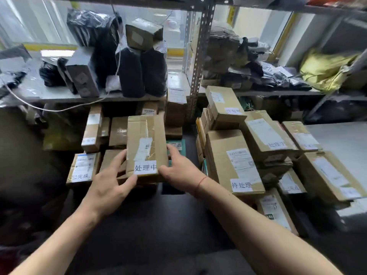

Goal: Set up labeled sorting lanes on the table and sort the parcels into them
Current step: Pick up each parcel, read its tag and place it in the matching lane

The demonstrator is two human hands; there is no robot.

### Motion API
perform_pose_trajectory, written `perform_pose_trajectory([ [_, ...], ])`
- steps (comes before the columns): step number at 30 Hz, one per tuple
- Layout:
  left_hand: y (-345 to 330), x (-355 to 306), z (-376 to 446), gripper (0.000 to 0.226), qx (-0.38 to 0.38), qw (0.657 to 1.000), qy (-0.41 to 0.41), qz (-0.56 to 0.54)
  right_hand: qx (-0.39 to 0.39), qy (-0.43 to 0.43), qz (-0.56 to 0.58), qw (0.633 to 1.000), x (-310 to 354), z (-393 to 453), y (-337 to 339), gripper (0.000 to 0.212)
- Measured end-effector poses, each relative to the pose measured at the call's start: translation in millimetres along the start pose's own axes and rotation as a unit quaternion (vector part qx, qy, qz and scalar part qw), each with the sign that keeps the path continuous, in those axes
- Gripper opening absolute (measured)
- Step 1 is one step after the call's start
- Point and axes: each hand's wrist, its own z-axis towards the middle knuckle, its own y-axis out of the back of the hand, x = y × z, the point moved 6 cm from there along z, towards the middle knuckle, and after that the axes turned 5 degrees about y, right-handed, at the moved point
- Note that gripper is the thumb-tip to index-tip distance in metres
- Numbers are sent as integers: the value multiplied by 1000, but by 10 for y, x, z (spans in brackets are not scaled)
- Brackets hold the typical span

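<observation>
Here, metal shelving is spanning the background, carrying black-wrapped bundles at left and a yellow bag at right. Below, stacked cardboard parcels are crowding the dark surface; at right, a large parcel is bearing the label 待处理. At centre, a taped cardboard box is lying atop lower boxes, its white label 处理中 facing the viewer. The left hand is touching the box's near left corner with loosely spread fingers. The right hand is resting against its right edge, fingers relaxed, neither hand gripping. A red thread is circling the right wrist.
</observation>
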Motion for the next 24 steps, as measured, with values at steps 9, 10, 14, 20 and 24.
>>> perform_pose_trajectory([
  [9,-623,-748,-414,68,-13,999,2,-42,-8,52,49,997,-285,-690,822,69],
  [10,-657,-824,-412,68,-12,999,-6,-43,-15,57,51,997,-303,-738,900,71],
  [14,-778,-1183,-372,71,8,998,-37,-41,-46,52,76,995,-366,-970,1223,75],
  [20,-1074,-1680,-402,76,20,995,-86,-43,-85,77,76,990,-491,-1250,1807,89],
  [24,-1424,-2160,-358,75,7,992,-124,-18,-99,101,85,986,-712,-1431,2370,85],
])
